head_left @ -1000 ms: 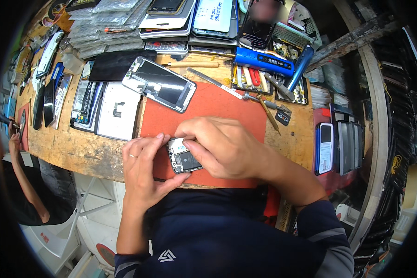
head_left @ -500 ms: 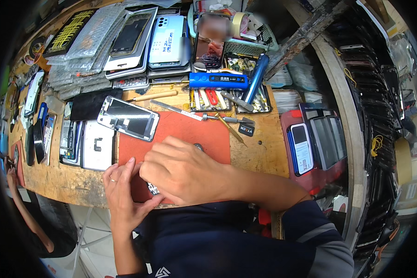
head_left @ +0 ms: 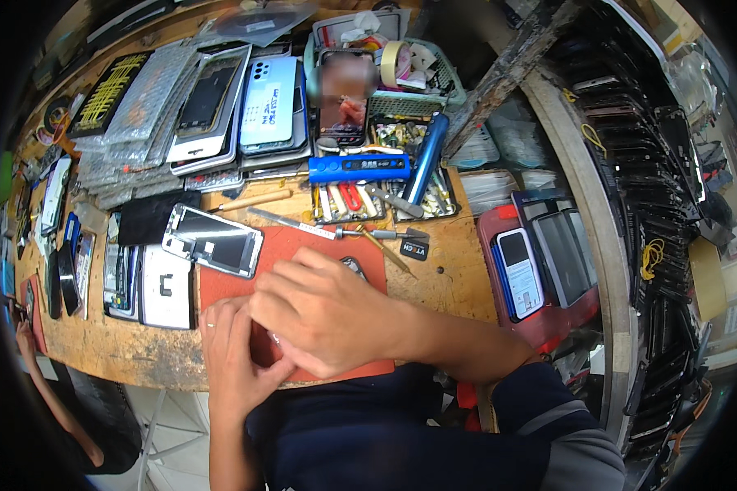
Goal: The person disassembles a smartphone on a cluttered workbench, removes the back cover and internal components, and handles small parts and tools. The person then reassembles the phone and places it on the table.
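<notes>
My right hand [head_left: 319, 315] is curled over a small opened phone [head_left: 352, 266] on the red mat [head_left: 360, 368], covering most of it; what its fingertips hold is hidden. My left hand [head_left: 233, 348], with a ring on it, grips the phone's near left side, thumb beside my right hand. Above them lies a loose phone screen assembly [head_left: 213, 237] in a white frame. A thin metal blade tool [head_left: 287, 221] and a brass tool [head_left: 385, 250] lie along the mat's far side.
Stacked phones [head_left: 266, 102], bubble-wrapped parcels [head_left: 139, 114], blue tools [head_left: 356, 166] and a part-filled basket [head_left: 426, 90] crowd the back. A red tray [head_left: 499, 229] sits right, beside a worn frame post [head_left: 598, 204]. Another person's arm [head_left: 49, 393] shows at far left.
The view has shifted, so the bench sits lower in the picture. My right hand has turned further over the phone, hiding the inside that showed a second ago.
</notes>
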`<action>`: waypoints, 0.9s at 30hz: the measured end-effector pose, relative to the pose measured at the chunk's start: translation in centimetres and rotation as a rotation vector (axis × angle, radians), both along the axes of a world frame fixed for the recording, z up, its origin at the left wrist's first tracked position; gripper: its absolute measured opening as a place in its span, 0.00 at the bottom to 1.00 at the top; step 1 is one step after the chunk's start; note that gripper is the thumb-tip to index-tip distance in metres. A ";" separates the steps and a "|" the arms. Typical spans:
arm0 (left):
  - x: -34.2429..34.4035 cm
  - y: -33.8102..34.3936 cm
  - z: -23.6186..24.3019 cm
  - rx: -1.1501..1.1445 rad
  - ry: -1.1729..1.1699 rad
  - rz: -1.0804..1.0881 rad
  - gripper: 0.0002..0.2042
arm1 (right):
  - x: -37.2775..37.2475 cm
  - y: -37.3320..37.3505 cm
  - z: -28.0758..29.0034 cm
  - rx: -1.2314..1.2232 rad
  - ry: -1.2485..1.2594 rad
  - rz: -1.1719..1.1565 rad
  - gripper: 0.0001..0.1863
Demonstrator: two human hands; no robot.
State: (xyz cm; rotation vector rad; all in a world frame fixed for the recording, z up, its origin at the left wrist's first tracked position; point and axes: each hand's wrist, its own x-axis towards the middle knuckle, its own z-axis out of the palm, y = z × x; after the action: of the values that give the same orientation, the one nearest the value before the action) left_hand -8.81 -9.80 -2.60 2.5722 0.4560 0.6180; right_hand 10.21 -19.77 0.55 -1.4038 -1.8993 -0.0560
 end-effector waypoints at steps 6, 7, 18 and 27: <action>0.3 -0.1 -0.1 -0.138 -0.105 0.096 0.12 | 0.2 0.0 0.2 0.001 -0.025 -0.059 0.11; 0.3 0.1 -0.2 -0.180 -0.094 0.118 0.11 | 0.3 0.0 0.1 0.002 -0.023 -0.067 0.11; 1.1 0.9 -0.6 -0.161 -0.074 0.171 0.09 | 0.5 -0.3 -0.2 -0.050 -0.066 -0.043 0.14; 1.0 0.9 -0.6 -0.183 -0.095 0.172 0.10 | 0.4 -0.1 -0.3 0.029 0.011 -0.009 0.16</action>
State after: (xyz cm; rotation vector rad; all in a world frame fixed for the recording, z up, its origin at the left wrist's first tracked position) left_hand -7.85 -8.94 -3.21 2.3359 0.6743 0.7190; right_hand 10.59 -19.83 0.27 -1.3906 -1.8765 -0.0796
